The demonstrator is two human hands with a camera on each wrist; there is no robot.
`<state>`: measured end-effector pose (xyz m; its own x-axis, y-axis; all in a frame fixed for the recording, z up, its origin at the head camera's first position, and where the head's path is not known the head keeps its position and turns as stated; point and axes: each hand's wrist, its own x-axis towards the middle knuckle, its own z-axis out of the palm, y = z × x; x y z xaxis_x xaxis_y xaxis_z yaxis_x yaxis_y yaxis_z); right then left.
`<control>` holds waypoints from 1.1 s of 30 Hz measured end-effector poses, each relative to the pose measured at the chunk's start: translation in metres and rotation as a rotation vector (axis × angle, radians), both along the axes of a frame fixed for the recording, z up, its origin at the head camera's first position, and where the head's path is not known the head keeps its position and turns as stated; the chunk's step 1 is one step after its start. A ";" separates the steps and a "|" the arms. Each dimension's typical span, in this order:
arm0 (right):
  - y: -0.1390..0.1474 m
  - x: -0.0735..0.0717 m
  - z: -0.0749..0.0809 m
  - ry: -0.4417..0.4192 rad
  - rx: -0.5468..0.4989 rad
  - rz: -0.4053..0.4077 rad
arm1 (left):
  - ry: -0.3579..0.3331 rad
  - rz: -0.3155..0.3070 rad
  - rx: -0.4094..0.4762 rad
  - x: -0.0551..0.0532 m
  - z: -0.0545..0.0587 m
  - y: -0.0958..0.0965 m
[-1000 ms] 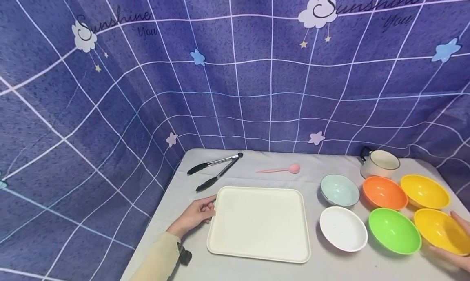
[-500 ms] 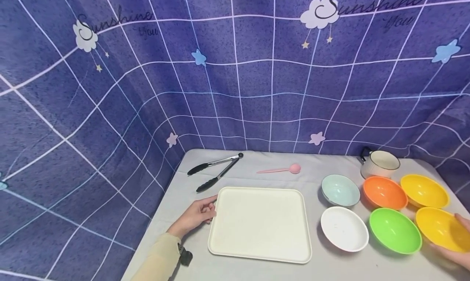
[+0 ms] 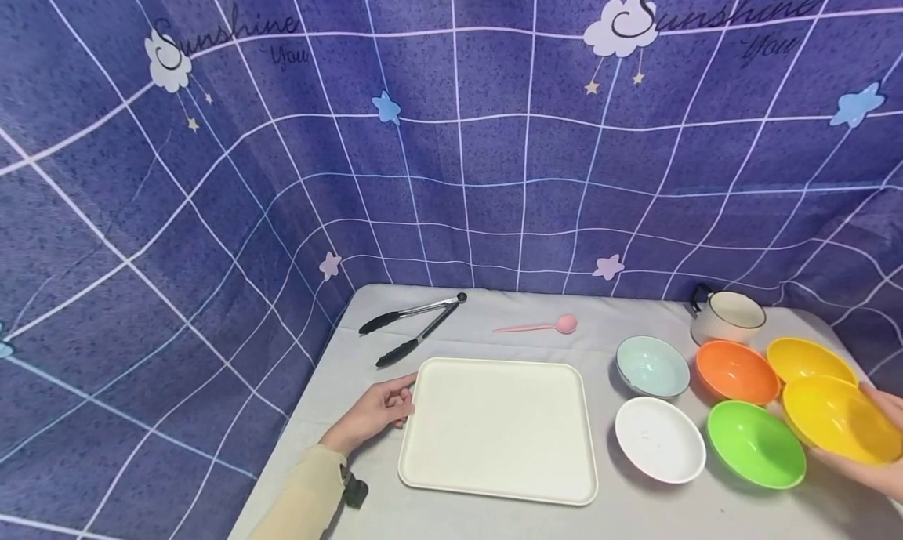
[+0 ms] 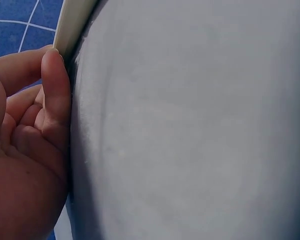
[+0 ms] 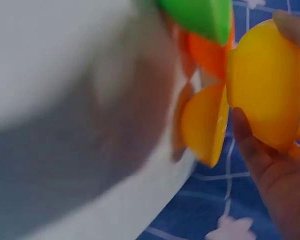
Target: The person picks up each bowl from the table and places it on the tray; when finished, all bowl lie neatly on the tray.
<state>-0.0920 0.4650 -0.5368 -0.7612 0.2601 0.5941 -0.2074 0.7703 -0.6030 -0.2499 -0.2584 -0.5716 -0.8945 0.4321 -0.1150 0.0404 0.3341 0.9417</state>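
Note:
My left hand [image 3: 374,416] is at the left edge of a cream rectangular tray [image 3: 498,434]. In the left wrist view, the thumb and index finger [image 4: 56,85] pinch the tray's rim [image 4: 74,25]. At the far right my right hand [image 3: 871,454] grips a yellow bowl [image 3: 839,418], held tilted above the table. The right wrist view has this yellow bowl [image 5: 267,82] with fingers on both sides of it. A second yellow bowl [image 3: 807,360] stands just behind, and a green bowl [image 3: 756,446] is to the left.
Left of these are an orange bowl [image 3: 737,373], a pale blue bowl [image 3: 652,367] and a white bowl [image 3: 661,440]. A cream pot [image 3: 729,318] stands behind. Black-handled tongs [image 3: 412,328] and a pink spoon [image 3: 557,325] lie beyond the tray. A blue curtain [image 3: 494,132] hangs behind.
My right hand has lifted the front yellow bowl off the table, slightly up and back, so it now overlaps the rear yellow bowl in view. The left hand stays at the tray.

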 end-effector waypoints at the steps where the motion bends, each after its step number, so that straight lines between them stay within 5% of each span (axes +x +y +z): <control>1: -0.005 -0.002 0.004 -0.005 -0.015 0.003 | 0.003 0.001 -0.001 0.000 0.000 0.000; 6: -0.027 -0.012 0.028 -0.088 0.046 0.057 | 0.004 0.003 0.006 0.001 0.000 0.000; 13: -0.067 -0.033 0.061 -0.346 0.190 0.175 | 0.004 -0.011 0.021 0.003 0.003 -0.003; 26: -0.170 -0.081 0.085 -0.363 0.242 0.377 | -0.002 -0.011 0.011 0.001 0.003 -0.006; 33: -0.227 -0.102 0.080 -0.366 0.237 0.485 | -0.003 0.001 -0.011 -0.001 0.001 -0.004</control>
<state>-0.1940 0.2377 -0.4570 -0.9233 -0.2702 0.2730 -0.3785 0.7615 -0.5263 -0.2509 -0.2625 -0.5704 -0.8943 0.4304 -0.1225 0.0370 0.3440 0.9382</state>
